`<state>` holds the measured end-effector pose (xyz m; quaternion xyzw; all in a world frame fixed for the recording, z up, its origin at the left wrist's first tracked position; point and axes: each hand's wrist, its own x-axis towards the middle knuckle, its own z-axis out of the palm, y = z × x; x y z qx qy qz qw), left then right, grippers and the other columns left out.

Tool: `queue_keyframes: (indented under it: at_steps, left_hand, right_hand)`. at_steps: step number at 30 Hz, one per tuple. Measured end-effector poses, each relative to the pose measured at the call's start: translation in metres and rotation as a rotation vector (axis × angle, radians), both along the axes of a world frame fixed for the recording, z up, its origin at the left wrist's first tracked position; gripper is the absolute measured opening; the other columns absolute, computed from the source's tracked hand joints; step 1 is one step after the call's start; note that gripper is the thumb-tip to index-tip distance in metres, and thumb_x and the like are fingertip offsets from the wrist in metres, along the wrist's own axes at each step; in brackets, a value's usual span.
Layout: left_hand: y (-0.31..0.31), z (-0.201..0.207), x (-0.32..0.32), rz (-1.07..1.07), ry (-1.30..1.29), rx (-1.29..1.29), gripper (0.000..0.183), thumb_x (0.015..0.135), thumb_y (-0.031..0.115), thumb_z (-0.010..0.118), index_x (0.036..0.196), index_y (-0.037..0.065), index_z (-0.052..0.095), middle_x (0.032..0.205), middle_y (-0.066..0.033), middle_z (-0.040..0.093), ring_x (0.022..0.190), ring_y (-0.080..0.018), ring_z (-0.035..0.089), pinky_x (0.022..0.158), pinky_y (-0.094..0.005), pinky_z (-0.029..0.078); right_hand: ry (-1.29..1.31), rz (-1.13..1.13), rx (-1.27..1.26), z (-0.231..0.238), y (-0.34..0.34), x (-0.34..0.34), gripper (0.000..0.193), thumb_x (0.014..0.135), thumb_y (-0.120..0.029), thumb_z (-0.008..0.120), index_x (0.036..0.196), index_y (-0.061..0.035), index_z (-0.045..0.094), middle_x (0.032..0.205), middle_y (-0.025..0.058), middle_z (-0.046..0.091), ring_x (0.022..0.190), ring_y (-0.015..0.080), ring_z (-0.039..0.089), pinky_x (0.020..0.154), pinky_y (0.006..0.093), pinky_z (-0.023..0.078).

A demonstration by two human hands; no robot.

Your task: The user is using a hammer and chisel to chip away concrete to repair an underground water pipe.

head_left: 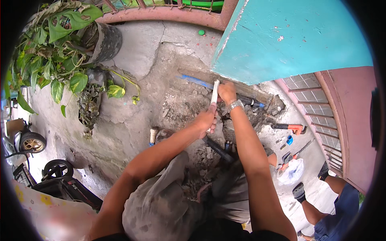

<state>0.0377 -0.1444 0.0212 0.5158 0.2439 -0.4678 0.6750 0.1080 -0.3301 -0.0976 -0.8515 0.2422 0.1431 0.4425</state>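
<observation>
My left hand (206, 119) is wrapped around a pale, cream-coloured stick (215, 91), held at a slant over a dug-out trench (181, 96). Just right of the stick's upper end is my right hand (227, 92), with a metal-banded watch (235, 105) on its wrist. Its fingers are curled closed, and what they grip is hidden. A blue pipe (197, 81) lies in the trench and runs up to this hand. Beyond the hand, a black pipe section (246, 100) with a blue end continues to the right. Another black pipe (218, 149) lies below my left hand.
A turquoise wall (297, 40) stands close beyond my right hand. An orange-handled pipe wrench (295, 128), a blue fitting (289, 140) and a plastic bag (291, 172) lie at right, near another person's legs (313, 211). A potted plant (105, 42) stands at upper left. Broken rubble (181, 106) surrounds the pipes.
</observation>
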Motion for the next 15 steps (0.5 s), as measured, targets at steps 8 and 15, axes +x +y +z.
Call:
queue_keyframes:
  at_steps: [8, 15]
  left_hand:
    - [0.047, -0.012, 0.007, 0.167, 0.005, 0.034, 0.044, 0.106, 0.053, 0.039, 0.094, 0.011, 0.046, 0.063, 0.0018, 0.038, 0.049, -0.0122, 0.038, 0.044, -0.0323, 0.037]
    - [0.091, -0.004, 0.006, 0.491, -0.316, 0.24, 0.043, 0.108, 0.05, 0.039, 0.092, 0.01, 0.047, 0.059, 0.0007, 0.039, 0.043, -0.0118, 0.039, 0.039, -0.0304, 0.037]
  right_hand:
    - [0.12, -0.189, 0.233, 0.057, 0.07, 0.002, 0.032, 0.093, -0.008, 0.053, 0.118, 0.0103, 0.062, 0.08, 0.0175, 0.071, 0.06, 0.0233, 0.071, 0.046, 0.0361, 0.059]
    - [-0.294, -0.135, 0.197, 0.063, 0.057, -0.066, 0.029, 0.094, -0.012, 0.062, 0.114, 0.0074, 0.067, 0.081, 0.0123, 0.073, 0.067, 0.0174, 0.072, 0.06, 0.0296, 0.056]
